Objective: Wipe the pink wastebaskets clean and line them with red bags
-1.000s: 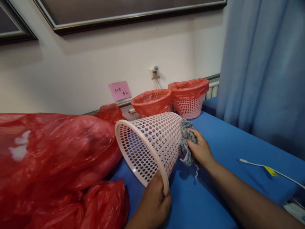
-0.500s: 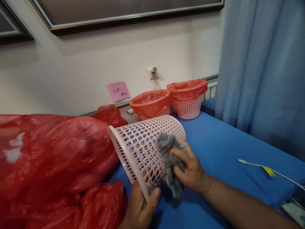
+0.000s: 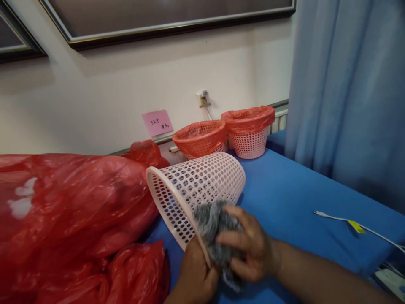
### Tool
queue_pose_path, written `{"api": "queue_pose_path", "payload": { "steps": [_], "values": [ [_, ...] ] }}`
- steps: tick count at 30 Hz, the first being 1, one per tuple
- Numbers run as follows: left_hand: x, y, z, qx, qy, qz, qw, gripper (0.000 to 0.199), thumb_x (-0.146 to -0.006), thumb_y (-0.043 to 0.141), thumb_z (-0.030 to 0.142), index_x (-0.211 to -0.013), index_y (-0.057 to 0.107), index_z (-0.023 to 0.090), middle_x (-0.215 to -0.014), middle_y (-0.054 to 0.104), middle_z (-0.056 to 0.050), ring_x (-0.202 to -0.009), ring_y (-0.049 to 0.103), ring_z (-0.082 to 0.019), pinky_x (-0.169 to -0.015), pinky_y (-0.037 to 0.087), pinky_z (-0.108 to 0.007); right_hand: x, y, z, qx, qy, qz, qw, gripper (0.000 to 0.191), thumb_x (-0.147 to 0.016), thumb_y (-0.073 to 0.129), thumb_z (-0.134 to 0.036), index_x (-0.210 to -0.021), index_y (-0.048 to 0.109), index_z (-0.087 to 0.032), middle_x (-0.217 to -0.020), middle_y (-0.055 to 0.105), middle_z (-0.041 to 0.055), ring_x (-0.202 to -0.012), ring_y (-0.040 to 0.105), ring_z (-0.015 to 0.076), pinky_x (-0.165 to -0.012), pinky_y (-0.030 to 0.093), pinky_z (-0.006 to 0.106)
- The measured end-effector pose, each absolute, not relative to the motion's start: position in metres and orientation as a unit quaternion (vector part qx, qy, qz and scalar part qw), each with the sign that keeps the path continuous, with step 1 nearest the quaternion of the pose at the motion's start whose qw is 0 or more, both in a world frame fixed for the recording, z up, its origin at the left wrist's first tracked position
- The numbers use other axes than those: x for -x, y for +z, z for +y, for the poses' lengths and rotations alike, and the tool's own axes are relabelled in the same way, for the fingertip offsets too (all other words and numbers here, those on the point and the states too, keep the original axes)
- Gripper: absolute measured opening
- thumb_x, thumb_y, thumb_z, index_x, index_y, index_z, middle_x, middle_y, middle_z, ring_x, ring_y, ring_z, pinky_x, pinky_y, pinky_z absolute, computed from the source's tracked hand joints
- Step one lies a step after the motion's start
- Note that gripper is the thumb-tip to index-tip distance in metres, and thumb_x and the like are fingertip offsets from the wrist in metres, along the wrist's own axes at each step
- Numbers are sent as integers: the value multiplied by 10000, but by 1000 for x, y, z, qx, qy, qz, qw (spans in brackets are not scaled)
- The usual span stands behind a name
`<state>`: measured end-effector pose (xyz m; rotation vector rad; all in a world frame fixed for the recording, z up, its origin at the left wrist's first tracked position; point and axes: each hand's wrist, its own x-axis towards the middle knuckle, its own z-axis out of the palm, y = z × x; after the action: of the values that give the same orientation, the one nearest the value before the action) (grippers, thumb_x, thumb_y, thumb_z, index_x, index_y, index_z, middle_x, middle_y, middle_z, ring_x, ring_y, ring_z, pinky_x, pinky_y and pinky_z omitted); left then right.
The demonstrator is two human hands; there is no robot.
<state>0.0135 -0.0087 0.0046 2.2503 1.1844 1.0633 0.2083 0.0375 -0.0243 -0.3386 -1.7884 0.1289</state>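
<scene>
A pale pink perforated plastic wastebasket (image 3: 202, 175) lies tilted on its side, its open mouth facing left toward me. My left hand (image 3: 196, 270) grips the lower part of its rim, the fingers partly inside the mouth. In my right hand (image 3: 248, 245) is a bunched grey cloth (image 3: 210, 226), pressed against the basket's outer wall close to the rim. The cloth covers part of the lattice and hides some of the left thumb.
Two similar baskets lined with red bags, a nearer one (image 3: 201, 137) and a farther one (image 3: 248, 133), stand by the wall. Large red plastic bags (image 3: 79, 219) fill the left. A white cable (image 3: 335, 218) crosses the blue table surface (image 3: 294, 194) at right.
My right hand and the cloth have slid down and left along the basket, from mid-wall to near the rim. The basket's mouth has turned slightly more toward me.
</scene>
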Motion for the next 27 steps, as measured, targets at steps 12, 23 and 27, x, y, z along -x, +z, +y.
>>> {"api": "queue_pose_path", "payload": {
  "steps": [12,23,27],
  "values": [
    [-28,13,-4,-841,247,431,215,777,-771,618,67,-1516,562,276,-1454,686,-108,-1368,634,-333,-1205,479,-513,-248,-25,111,484,187,-538,664,432,-811,587,-242,-1218,730,-227,-1246,683,116,-1215,673,316,-1130,509,564],
    [-20,14,-4,-836,247,449,197,592,-828,635,139,-1404,664,268,-1309,759,-114,-1180,726,-325,-1083,576,-473,-224,-23,66,324,115,-681,647,513,-788,579,-153,-1278,687,-260,-1411,596,107,-1278,648,288,-1068,571,458],
    [-22,10,-8,-839,221,460,189,606,-864,730,291,-1463,638,263,-1367,732,-158,-1247,703,-389,-1134,539,-547,-245,-31,113,514,201,-550,627,442,-792,579,-234,-1204,741,-237,-1207,687,101,-1173,682,305,-1115,525,554]
  ]
}}
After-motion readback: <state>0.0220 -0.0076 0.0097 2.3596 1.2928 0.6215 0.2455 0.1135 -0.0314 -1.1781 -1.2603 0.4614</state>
